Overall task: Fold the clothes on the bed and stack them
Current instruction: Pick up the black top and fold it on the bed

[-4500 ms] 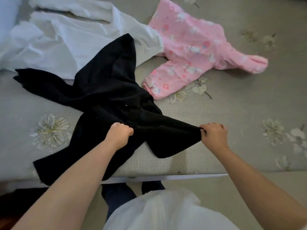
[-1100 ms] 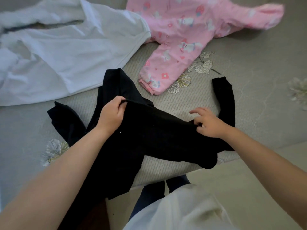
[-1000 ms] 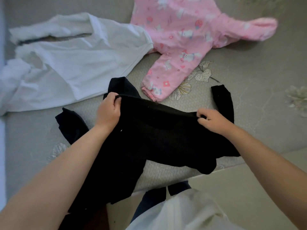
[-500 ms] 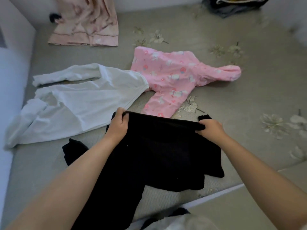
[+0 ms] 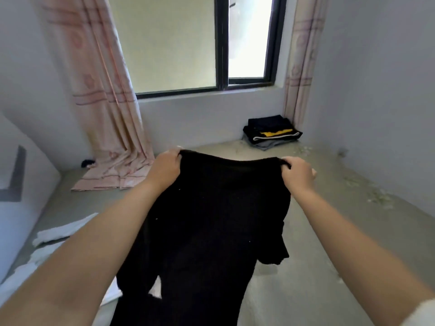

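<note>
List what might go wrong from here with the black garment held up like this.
1. The black garment hangs only from pinches by the left hand and right hand at its top edge; either corner might slip free.
2. Its lower part hangs over the white garment and could drag or rumple it.
3. A dangling flap at the right may fold in crooked.

a home bedroom: bed (image 5: 317, 267), curtained window (image 5: 200, 43), folded clothes stack (image 5: 273, 132) in the corner.
</note>
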